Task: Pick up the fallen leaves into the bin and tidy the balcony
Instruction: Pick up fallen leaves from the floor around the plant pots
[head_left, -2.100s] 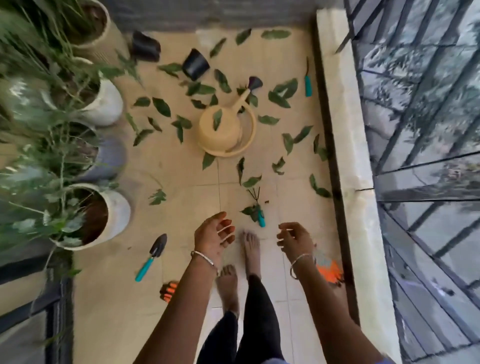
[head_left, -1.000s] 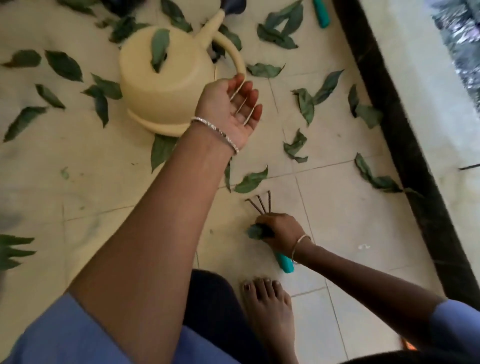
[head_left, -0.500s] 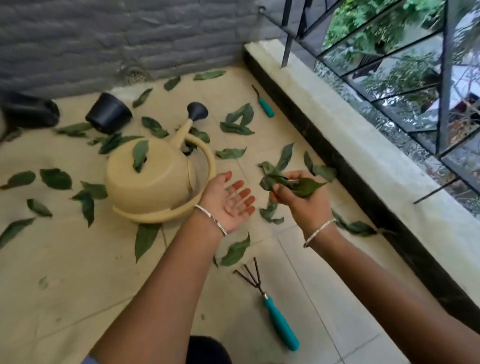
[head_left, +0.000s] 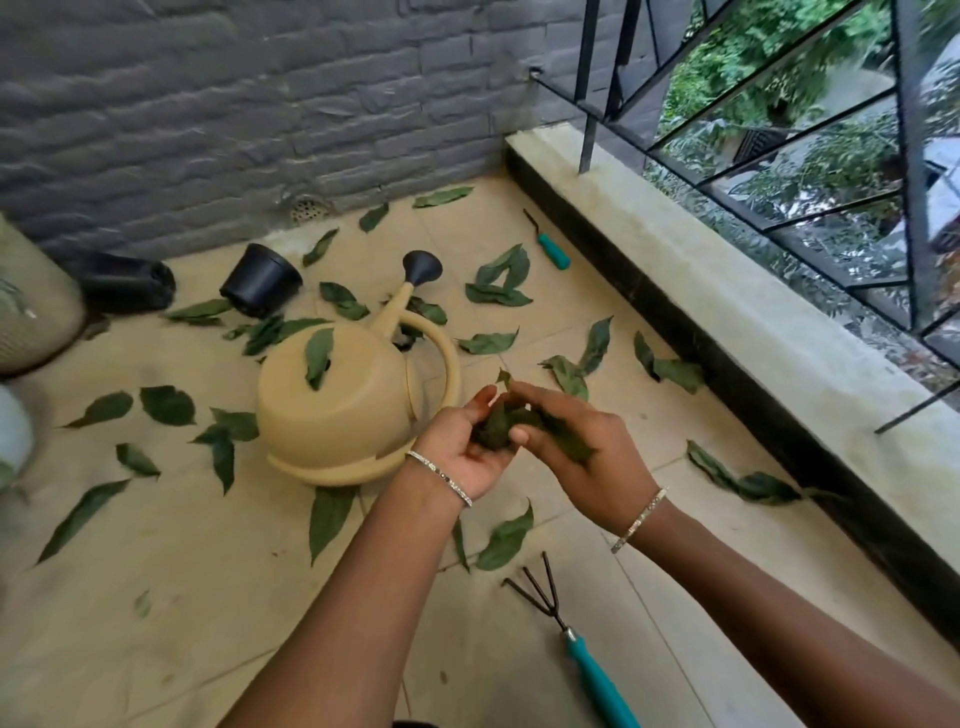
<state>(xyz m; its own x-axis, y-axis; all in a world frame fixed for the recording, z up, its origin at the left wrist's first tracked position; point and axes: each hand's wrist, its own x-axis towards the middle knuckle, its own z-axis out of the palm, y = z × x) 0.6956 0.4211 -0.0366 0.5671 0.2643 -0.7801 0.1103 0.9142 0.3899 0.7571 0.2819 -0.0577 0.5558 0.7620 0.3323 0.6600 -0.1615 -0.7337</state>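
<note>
watering can (head_left: 343, 415): 1 | black pots (head_left: 261, 280): 2 | teal-handled tools (head_left: 597, 675): 2 | pale planters (head_left: 31, 312): 2 | bracelets (head_left: 441, 478): 2 | floor drain (head_left: 309, 209): 1 | leaves (head_left: 167, 404): roughly two dozen loose on the floor, one on the can, held bunch uncountable

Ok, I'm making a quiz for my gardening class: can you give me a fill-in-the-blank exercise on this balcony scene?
The left hand and right hand together hold a bunch of ____.
A single leaf lies on top of the ____.
The black pot lies on its ____.
The hand rake lies on the tiles by the ____ forearm.
Missing: leaves; watering can; side; right.
</note>
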